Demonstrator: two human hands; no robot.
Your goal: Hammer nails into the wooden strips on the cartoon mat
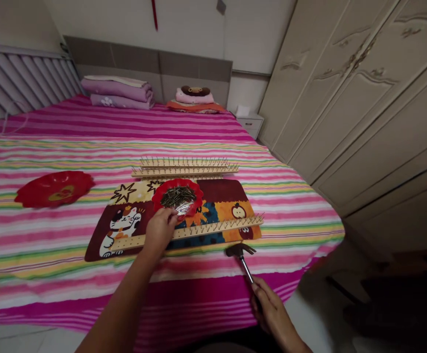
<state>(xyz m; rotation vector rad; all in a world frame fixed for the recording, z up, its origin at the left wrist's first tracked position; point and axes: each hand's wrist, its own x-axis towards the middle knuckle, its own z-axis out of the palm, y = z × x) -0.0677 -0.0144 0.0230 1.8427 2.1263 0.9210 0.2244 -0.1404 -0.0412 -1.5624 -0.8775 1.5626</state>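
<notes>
The left hand [160, 230] is in the middle of the frame, at the edge of a round red dish with a wavy rim [194, 196]. Its fingertips [171, 213] are pinched narrow, but I cannot tell if they hold a nail. The dish carries a heap of thin metal nails [177, 197] and stands on a dark patchwork mat with a cat picture [231, 191]. A light wooden strip with a row of standing nails [213, 231] lies just in front of the dish, and the left hand is over it. Two similar strips [184, 170] lie beyond the mat.

At lower right, the right hand [272, 309] closes its fingers around a claw hammer with a steel shaft [245, 265]. The step in hand seems to be taking nails from the dish, and a nail would then need a free place on a strip.

A flat red plate [54, 189] lies at centre left on the striped pink bedspread [33, 255].
</notes>
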